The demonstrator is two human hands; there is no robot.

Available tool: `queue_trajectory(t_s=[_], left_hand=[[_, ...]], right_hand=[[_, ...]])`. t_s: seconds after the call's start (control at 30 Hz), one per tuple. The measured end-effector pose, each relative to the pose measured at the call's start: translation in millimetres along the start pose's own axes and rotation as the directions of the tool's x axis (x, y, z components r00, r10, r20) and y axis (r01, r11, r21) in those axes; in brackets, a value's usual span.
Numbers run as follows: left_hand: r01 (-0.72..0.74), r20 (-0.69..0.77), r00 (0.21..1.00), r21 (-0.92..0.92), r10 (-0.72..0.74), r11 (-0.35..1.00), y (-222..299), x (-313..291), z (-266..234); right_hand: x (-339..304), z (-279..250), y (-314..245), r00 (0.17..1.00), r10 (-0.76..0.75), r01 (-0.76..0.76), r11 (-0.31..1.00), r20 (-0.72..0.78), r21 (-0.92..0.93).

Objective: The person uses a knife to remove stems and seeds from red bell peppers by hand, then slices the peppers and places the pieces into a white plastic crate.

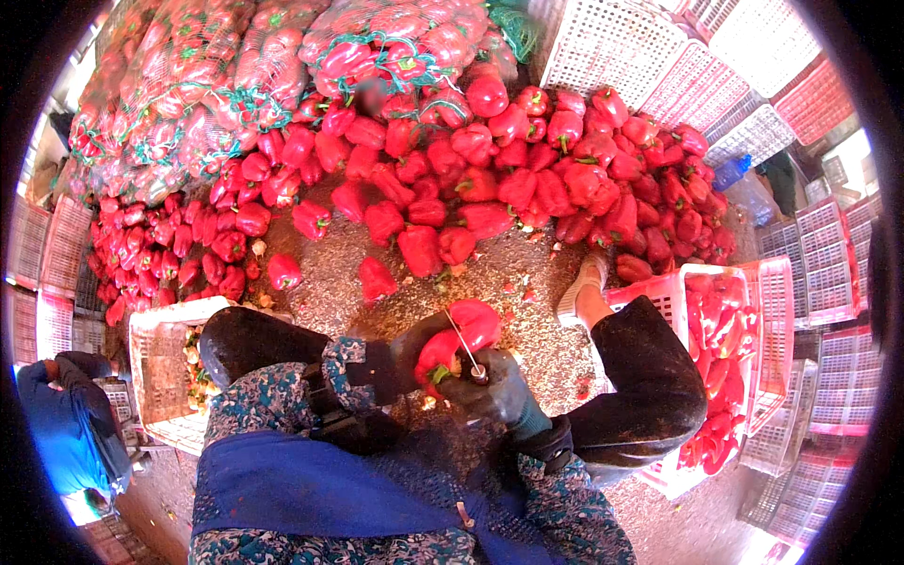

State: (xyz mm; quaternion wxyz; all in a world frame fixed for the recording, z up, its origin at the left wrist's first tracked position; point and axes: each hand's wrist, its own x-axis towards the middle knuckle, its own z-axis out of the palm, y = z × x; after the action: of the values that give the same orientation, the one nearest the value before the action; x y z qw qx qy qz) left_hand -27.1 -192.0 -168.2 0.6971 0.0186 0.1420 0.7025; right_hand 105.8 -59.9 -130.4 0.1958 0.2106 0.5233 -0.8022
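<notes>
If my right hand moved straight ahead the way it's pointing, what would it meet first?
Your right hand would probably meet the red pepper in your left hand first, though exact depth is unclear.

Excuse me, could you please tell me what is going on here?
The dark-gloved left hand holds a glossy red bell pepper with a green stem. The grey-gloved right hand holds a slim metal blade over it. Ahead lies a heap of loose red peppers; at the right, a pinkish plastic crate holds more.
</notes>
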Motion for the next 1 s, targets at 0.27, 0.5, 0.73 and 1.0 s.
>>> queue_trajectory(t_s=[0.27,0.5,0.73,1.0], left_hand=[[-0.42,0.222,0.678,0.9,0.701,0.121,12,2,-5],[-0.255,-0.033,0.48,0.951,0.877,0.175,41,7,68],[-0.538,-0.228,0.75,0.336,0.621,0.773,39,8,61],[-0.367,-0.218,0.915,-0.105,0.338,0.924,33,15,29]], right_hand=[[-9,21,-20,0.768,-0.634,0.515,0.692,-0.086,-0.505],[7,41,-12,0.648,-0.652,0.447,0.744,-0.394,-0.496],[14,21,-17,0.29,-0.956,0.488,0.108,0.044,-0.866],[11,22,-13,0.266,-0.963,0.43,0.075,0.047,-0.9]])
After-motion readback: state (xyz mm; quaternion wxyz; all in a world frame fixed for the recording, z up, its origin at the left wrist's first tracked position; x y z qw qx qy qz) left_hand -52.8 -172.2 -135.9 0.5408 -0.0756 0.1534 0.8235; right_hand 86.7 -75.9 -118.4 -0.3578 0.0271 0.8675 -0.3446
